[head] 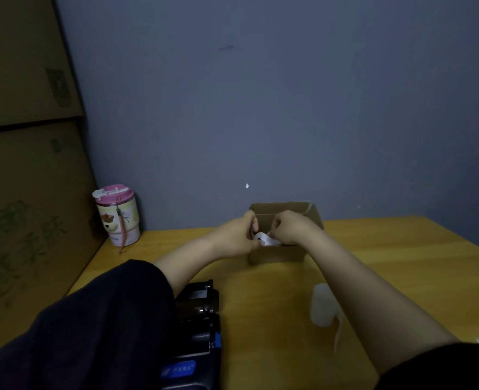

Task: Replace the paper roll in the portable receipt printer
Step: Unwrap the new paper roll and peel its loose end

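Cardboard box [277, 253] sits at the far side of the desk [260, 291], flaps up, against the grey wall, and both your hands are at its open top. A white paper roll [261, 238] shows just above the box's near wall, its dark core hole facing you; what else lies in the box is hidden. Your left hand [239, 235] is curled at the roll's left end, thumb and fingertips pinching it. Your right hand [290, 228] is bunched over the roll's right side, fingers clenched down on it or on its wrapping; which one, you cannot tell from here. Nearer to you, the black printer [198, 319] lies on the desk with its lid swung open, half under your left sleeve [92, 327], a blue label at its near end. Another white roll [322, 306] stands on the desk beside your right forearm, a paper tail trailing toward you. A pink-lidded cup [117, 215] stands in the left corner.
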